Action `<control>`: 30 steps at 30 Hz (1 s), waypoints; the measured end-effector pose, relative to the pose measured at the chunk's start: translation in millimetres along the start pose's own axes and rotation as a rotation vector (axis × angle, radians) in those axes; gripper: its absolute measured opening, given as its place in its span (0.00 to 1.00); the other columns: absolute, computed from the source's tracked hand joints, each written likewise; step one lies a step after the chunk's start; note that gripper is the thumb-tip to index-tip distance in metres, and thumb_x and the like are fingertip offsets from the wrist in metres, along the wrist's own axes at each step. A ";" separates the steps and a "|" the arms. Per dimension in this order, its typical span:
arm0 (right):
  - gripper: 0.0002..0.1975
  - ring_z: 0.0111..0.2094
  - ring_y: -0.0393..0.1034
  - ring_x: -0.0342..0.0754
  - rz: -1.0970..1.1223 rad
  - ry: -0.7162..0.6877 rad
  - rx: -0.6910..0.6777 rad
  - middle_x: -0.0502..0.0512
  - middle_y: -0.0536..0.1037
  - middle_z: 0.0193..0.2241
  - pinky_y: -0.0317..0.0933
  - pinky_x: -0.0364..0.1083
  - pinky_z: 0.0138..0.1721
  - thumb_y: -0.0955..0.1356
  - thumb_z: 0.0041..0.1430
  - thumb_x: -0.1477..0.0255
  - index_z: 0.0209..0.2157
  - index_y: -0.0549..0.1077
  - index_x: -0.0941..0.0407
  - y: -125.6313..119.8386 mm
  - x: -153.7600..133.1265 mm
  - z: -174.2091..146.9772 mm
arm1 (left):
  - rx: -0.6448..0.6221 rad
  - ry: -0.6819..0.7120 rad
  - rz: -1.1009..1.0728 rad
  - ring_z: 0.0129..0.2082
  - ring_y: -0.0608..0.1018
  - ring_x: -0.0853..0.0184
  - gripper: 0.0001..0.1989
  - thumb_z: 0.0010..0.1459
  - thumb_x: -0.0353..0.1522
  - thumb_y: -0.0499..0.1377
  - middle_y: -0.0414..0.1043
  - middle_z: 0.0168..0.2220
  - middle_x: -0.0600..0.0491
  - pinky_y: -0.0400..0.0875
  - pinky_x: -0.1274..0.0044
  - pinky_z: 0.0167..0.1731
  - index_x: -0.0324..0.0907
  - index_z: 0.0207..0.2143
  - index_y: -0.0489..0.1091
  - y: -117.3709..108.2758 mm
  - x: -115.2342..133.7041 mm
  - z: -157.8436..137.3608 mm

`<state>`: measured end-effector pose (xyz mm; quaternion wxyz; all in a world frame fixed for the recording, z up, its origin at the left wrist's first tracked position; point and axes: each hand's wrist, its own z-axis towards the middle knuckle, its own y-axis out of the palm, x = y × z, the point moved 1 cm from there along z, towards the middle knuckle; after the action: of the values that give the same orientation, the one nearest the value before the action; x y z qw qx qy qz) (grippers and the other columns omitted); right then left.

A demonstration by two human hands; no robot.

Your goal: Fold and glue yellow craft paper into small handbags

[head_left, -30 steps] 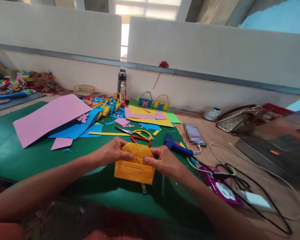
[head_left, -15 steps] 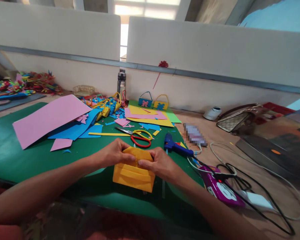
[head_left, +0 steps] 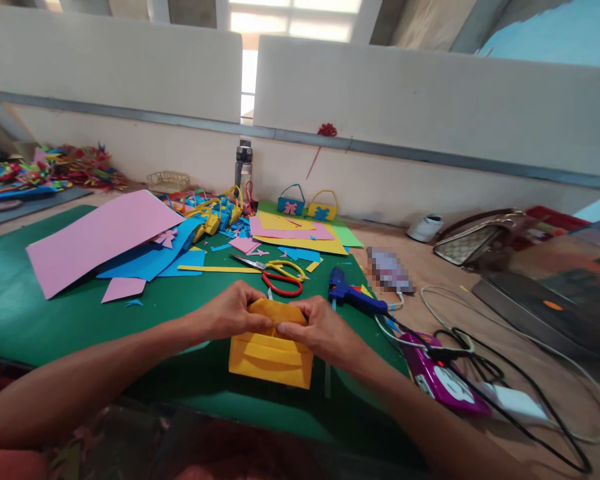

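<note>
Between my hands is a folded yellow paper bag (head_left: pixel 270 363), held up above the green mat (head_left: pixel 180 363) near its front edge. My left hand (head_left: pixel 233 312) pinches the upper left of it, thumb on the near face. At the upper right, my right hand (head_left: pixel 323 328) grips it the same way, and the two thumb tips almost meet. My other fingers are hidden behind the paper. Just beyond the bag lie scissors (head_left: pixel 283 277) with a red and a yellow handle loop. To the right rests a blue glue gun (head_left: pixel 355 293), a clear glue stick nearby.
Pink sheet (head_left: pixel 105 237) and blue sheets (head_left: pixel 155 260) lie left. Small paper bags (head_left: pixel 210 220) are heaped behind; two decorated ones, blue (head_left: pixel 291 207) and yellow (head_left: pixel 323 210), stand by the wall. On the right are a purple power strip (head_left: pixel 445 377), cables and a phone (head_left: pixel 390 269).
The yellow paper bag and both hands have shifted very slightly right and down. Both thumbs stay pressed on it. Everything else on the table looks unmoved.
</note>
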<state>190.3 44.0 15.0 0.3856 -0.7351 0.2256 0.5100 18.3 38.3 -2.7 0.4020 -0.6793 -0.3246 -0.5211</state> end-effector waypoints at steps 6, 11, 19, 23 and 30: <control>0.09 0.19 0.51 0.37 -0.163 -0.060 0.130 0.45 0.60 0.17 0.45 0.38 0.19 0.63 0.48 0.69 0.19 0.65 0.59 0.2 -4.1 0.4 | -0.028 0.035 0.043 0.17 0.60 0.78 0.10 0.44 0.34 0.59 0.58 0.18 0.59 0.52 0.85 0.16 0.36 0.20 0.63 0.9 1.1 0.0; 0.11 0.21 0.51 0.38 -0.205 -0.103 0.127 0.46 0.59 0.18 0.45 0.39 0.20 0.62 0.51 0.67 0.20 0.66 0.59 0.9 -2.4 -0.1 | -0.042 0.033 0.071 0.17 0.59 0.78 0.08 0.45 0.32 0.58 0.58 0.17 0.60 0.52 0.84 0.16 0.36 0.19 0.64 2.4 3.5 -1.1; 0.18 0.21 0.45 0.39 -0.217 -0.159 0.164 0.45 0.52 0.18 0.42 0.40 0.20 0.59 0.56 0.62 0.17 0.55 0.56 -1.2 0.8 3.0 | -0.045 0.011 -0.093 0.23 0.70 0.74 0.16 0.41 0.28 0.61 0.69 0.25 0.57 0.63 0.82 0.24 0.37 0.36 0.64 -0.5 6.0 0.0; 0.17 0.21 0.46 0.39 -0.296 -0.184 0.167 0.45 0.52 0.19 0.41 0.41 0.21 0.58 0.57 0.63 0.18 0.55 0.56 -1.8 0.9 3.5 | 0.004 0.046 -0.015 0.17 0.61 0.78 0.17 0.44 0.28 0.60 0.61 0.17 0.63 0.52 0.85 0.17 0.36 0.40 0.63 -2.2 5.9 0.2; 0.16 0.21 0.47 0.38 -0.312 -0.167 0.188 0.45 0.54 0.17 0.43 0.40 0.21 0.60 0.55 0.65 0.17 0.58 0.57 -0.2 -0.2 3.0 | 0.154 0.170 -0.066 0.18 0.60 0.78 0.14 0.46 0.28 0.58 0.61 0.19 0.61 0.51 0.84 0.18 0.36 0.37 0.65 -1.2 6.3 0.2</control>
<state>188.6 46.5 14.6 0.5445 -0.6769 0.1228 0.4798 18.9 39.2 3.7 0.4620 -0.5886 -0.3505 -0.5633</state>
